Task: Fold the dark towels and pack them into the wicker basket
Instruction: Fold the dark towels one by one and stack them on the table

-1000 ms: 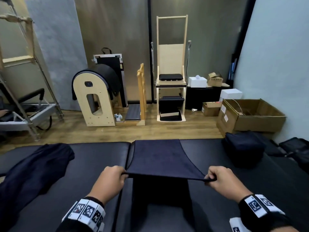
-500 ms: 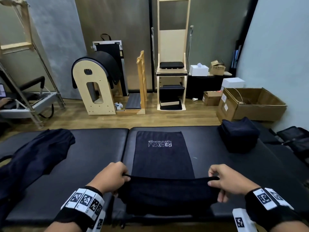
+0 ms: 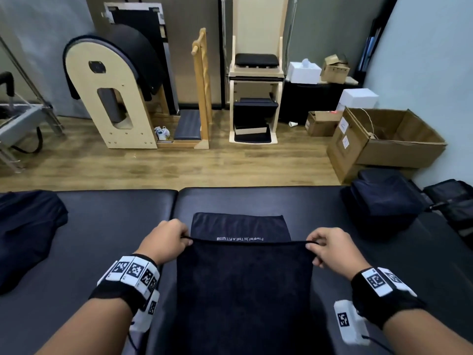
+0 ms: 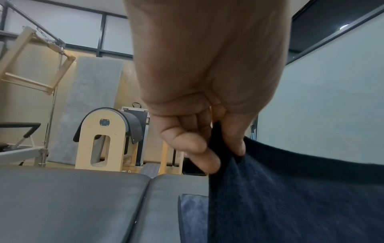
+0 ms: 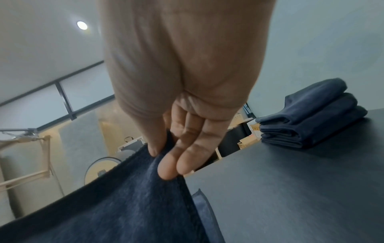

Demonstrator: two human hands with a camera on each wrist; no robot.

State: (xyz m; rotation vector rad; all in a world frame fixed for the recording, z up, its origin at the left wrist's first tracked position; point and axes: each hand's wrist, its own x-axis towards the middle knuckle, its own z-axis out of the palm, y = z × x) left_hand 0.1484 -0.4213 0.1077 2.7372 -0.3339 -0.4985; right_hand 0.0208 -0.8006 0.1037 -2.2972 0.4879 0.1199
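Note:
A dark towel (image 3: 243, 285) lies down the middle of the black padded table (image 3: 110, 226), its near half raised over the far half. My left hand (image 3: 166, 239) pinches the raised edge's left corner, and my right hand (image 3: 325, 248) pinches the right corner. White lettering shows on the flat part just beyond that edge. The left wrist view shows thumb and fingers (image 4: 199, 152) gripping the cloth (image 4: 290, 197). Seen from the right wrist, the fingers (image 5: 172, 164) clamp the towel corner (image 5: 124, 205). A stack of folded dark towels (image 3: 381, 201) sits at the table's far right. No wicker basket is in view.
A heap of unfolded dark towels (image 3: 25, 234) lies at the table's left end. Beyond the table stand a wooden arched barrel (image 3: 110, 93), a wooden chair unit (image 3: 256, 80) and an open cardboard box (image 3: 389, 139). A black bag (image 3: 455, 201) sits at far right.
Both hands have carried the towel's near edge forward over the flat part, so the logo seen half a second ago is now covered. The camera tilted further down.

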